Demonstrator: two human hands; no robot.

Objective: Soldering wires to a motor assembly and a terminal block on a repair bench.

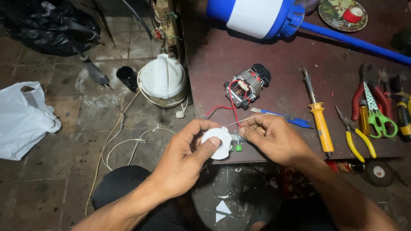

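My left hand (pixel 188 152) grips a white round knob (pixel 217 142) between thumb and fingers at the table's front edge. My right hand (pixel 272 137) pinches a small switch part with a green piece (pixel 236 146) right beside the knob, and a thin white wire (pixel 252 118) runs up from it. A red wire (pixel 233 107) leads from the hands to a small electric motor (pixel 246 85) that lies on the dark table (pixel 274 55) just beyond them.
A blue knife (pixel 286 116), a yellow soldering iron (pixel 319 122), yellow pliers (pixel 357 139), green scissors (pixel 379 115) and red pliers lie to the right. A blue-and-white tube (pixel 261 17) crosses the back. On the floor stand a white appliance (pixel 163 79) and a white bag (pixel 23 119).
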